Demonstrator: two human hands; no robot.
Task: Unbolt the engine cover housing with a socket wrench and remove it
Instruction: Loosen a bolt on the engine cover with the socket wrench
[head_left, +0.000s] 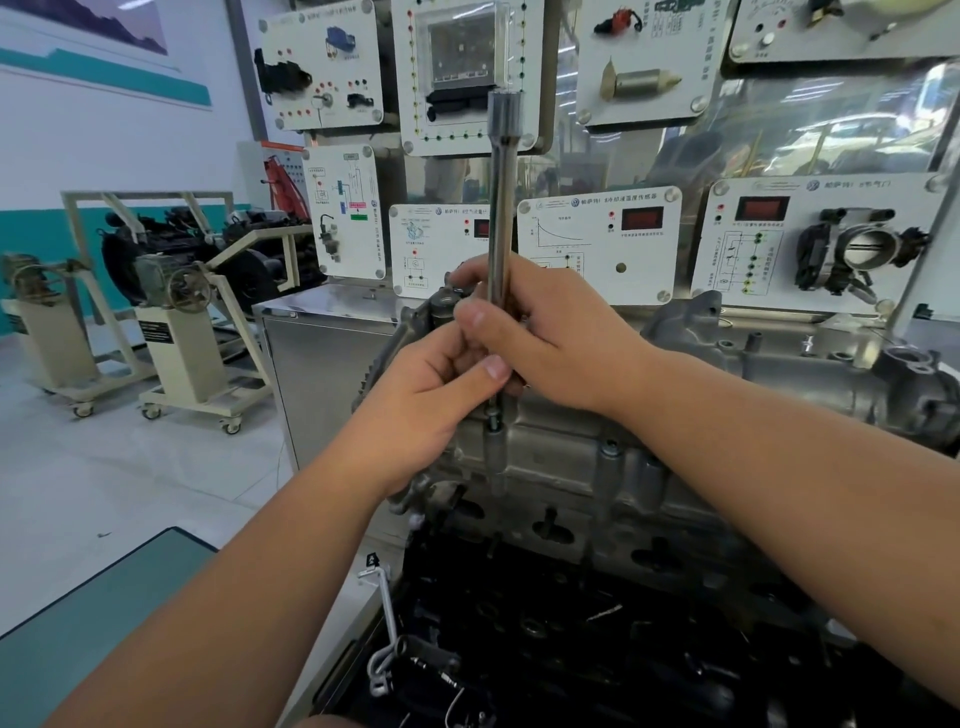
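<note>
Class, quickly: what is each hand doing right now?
Left hand: pinches the lower socket wrench shaft.
Right hand: grips the same shaft higher up.

White demo panels (597, 244) with gauges and parts cover the wall ahead. At left, engine stands (182, 332) on casters sit on a pale floor (130, 467) by a white-and-teal wall (104, 130). A steel cabinet (322, 364) stands beneath the panels.

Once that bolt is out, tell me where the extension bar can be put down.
Bare room: the teal bench top left of the engine, and the steel cabinet top under the sensor panels. Crowded: the dark engine block below, strewn with small parts, and the cover, where both the left hand and right hand grip the bar.
</note>
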